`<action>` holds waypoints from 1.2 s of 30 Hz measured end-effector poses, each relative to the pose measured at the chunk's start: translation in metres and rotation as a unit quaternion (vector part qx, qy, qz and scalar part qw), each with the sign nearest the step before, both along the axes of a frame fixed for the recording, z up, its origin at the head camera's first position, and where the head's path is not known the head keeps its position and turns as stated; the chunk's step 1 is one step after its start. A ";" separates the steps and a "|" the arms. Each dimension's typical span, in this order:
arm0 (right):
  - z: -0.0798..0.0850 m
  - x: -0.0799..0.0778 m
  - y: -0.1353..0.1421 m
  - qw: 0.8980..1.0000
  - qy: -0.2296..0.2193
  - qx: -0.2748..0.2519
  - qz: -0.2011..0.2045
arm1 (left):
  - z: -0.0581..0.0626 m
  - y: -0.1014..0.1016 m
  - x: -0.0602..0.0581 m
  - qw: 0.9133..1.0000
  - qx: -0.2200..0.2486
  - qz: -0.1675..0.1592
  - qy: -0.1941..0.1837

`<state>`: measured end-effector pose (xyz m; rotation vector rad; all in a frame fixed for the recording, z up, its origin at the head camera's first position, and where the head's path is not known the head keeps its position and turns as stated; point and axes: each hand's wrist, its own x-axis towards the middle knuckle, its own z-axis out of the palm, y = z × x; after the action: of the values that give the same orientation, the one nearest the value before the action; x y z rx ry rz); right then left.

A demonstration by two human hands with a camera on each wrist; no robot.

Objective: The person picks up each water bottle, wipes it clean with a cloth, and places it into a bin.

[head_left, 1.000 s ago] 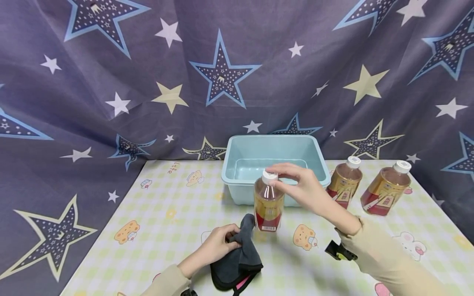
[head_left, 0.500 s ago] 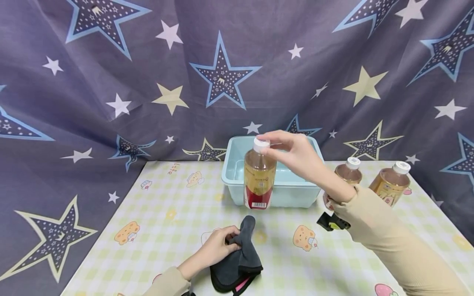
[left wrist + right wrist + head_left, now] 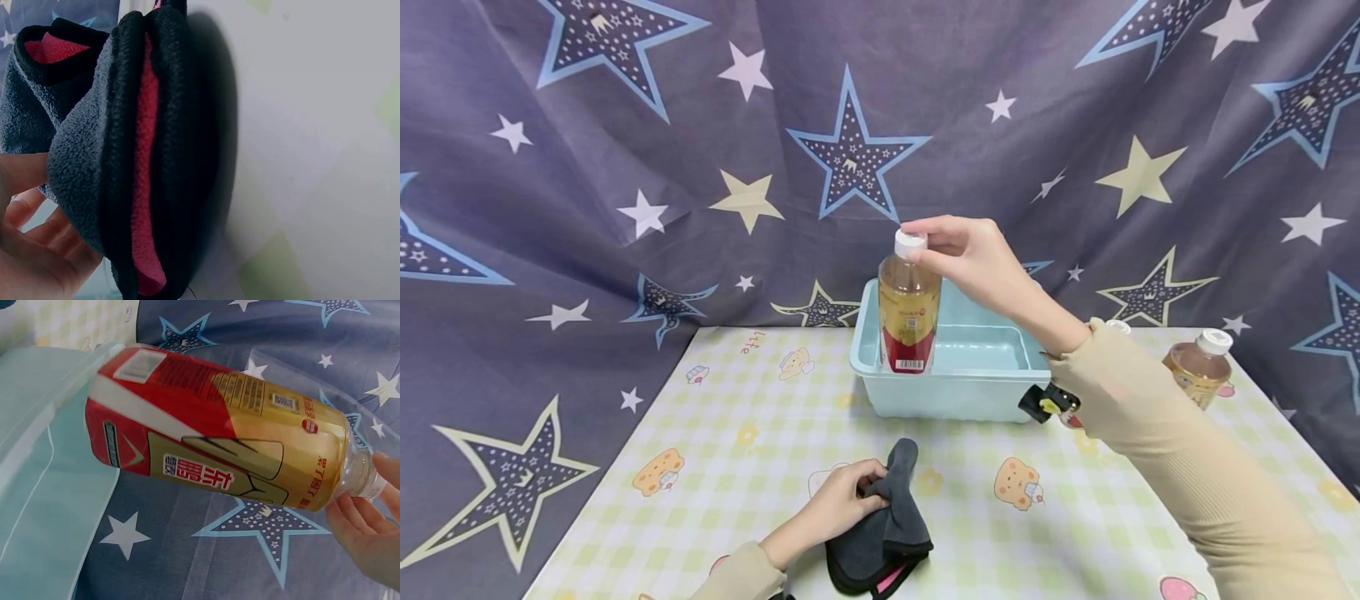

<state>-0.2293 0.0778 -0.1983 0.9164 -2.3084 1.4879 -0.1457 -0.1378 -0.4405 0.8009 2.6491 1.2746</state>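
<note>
My right hand (image 3: 973,258) pinches the white cap of a plastic drink bottle (image 3: 910,321) with a red and gold label. The bottle hangs upright over the left front rim of a light blue plastic basin (image 3: 955,396). In the right wrist view the bottle (image 3: 219,431) is seen from the side, its base near the basin rim (image 3: 50,419). Lower down, my left hand (image 3: 842,504) grips a folded dark grey cloth (image 3: 887,533) with black edging on the table. In the left wrist view the cloth (image 3: 81,137) shows a pink inner side between its folds.
Another bottle (image 3: 1198,367) stands at the back right of the table. A further bottle's white cap (image 3: 1118,326) peeks out behind my right sleeve. A checked tablecloth (image 3: 752,450) covers the table, and a dark star-patterned curtain (image 3: 685,150) hangs behind it.
My right hand has lifted the bottle off the table, up, back and slightly left, to the basin's rim. The left hand and the cloth have hardly moved.
</note>
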 end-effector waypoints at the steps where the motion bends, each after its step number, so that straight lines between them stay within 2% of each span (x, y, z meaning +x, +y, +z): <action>1: 0.000 -0.002 -0.001 1.000 -0.002 0.000 0.001 | 0.001 0.000 0.000 1.000 -0.001 0.001 -0.001; 8: -0.006 -0.021 -0.010 1.000 -0.017 0.010 -0.014 | 0.002 0.000 0.001 1.000 -0.002 0.004 -0.001; 17: -0.025 -0.042 -0.022 0.999 -0.040 0.015 -0.033 | 0.000 -0.001 0.000 1.000 0.006 0.000 -0.002; 24: -0.046 -0.054 -0.029 0.997 -0.053 0.035 -0.046 | -0.001 -0.003 0.000 0.998 0.027 -0.027 0.042; 27: -0.055 -0.058 -0.032 0.996 -0.067 0.045 -0.047 | -0.002 -0.002 0.000 0.999 0.016 -0.016 0.030; 28: -0.058 -0.059 -0.032 0.995 -0.072 0.049 -0.046 | -0.002 -0.002 0.000 1.000 0.010 -0.007 0.013; 31: -0.065 -0.061 -0.033 0.994 -0.086 0.059 -0.045 | -0.002 -0.001 0.000 1.000 -0.004 0.005 -0.004; 36: -0.077 -0.063 -0.032 0.992 -0.102 0.064 -0.046 | 0.000 -0.001 0.001 1.000 -0.009 0.007 -0.011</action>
<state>-0.2925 0.0454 -0.2750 0.7046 -2.5808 1.4708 -0.1448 -0.1390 -0.4404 0.7611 2.6492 1.2550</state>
